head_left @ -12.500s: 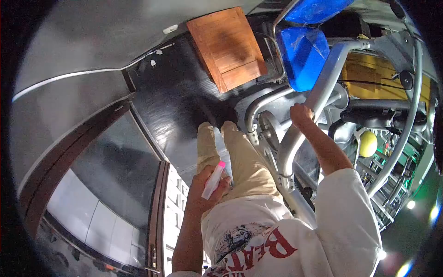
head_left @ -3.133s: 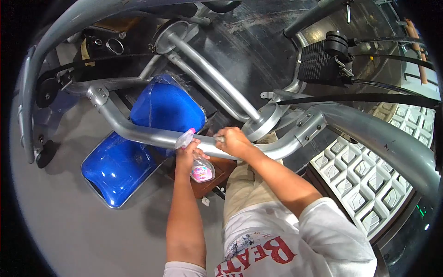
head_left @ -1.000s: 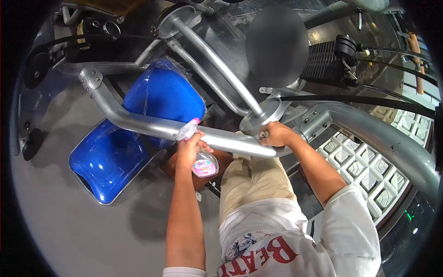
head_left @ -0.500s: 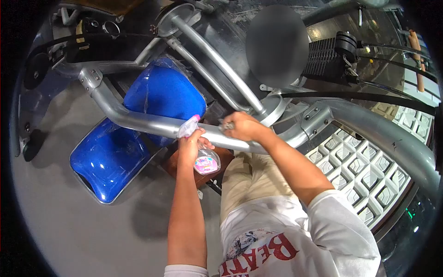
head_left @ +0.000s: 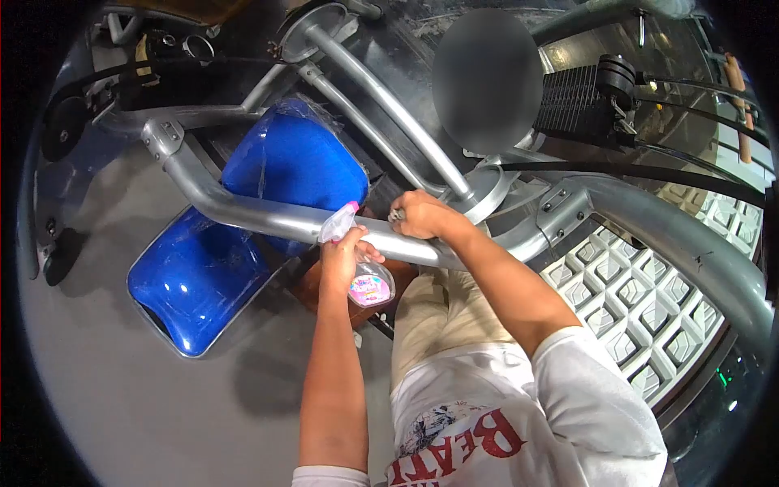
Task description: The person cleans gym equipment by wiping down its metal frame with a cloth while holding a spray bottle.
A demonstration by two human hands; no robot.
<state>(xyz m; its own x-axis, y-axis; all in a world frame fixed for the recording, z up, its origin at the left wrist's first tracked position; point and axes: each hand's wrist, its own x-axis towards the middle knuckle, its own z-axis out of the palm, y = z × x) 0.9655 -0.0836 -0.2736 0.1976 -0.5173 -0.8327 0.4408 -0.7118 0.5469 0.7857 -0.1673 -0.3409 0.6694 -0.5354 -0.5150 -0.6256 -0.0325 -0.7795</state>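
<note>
My left hand (head_left: 341, 256) grips a clear spray bottle (head_left: 367, 284) with a pink label and a pink-tipped trigger head, nozzle close to the silver frame tube (head_left: 268, 217) of a gym machine. My right hand (head_left: 422, 214) is closed on a small grey wad, perhaps a cloth, and presses it on the same tube just right of the bottle. The two hands are a few centimetres apart. A blue padded seat (head_left: 191, 280) and blue back pad (head_left: 296, 166) lie under the tube to the left.
A black weight stack (head_left: 580, 101) with cables stands at the upper right. A thick silver arch (head_left: 690, 252) curves along the right over a white lattice panel (head_left: 641, 325). A wooden box (head_left: 312, 288) sits below my hands. Grey floor (head_left: 122, 398) spreads left.
Over the last second my right hand slid left along the tube, from near the joint plate to beside the spray bottle. My left hand and the bottle stayed nearly still.
</note>
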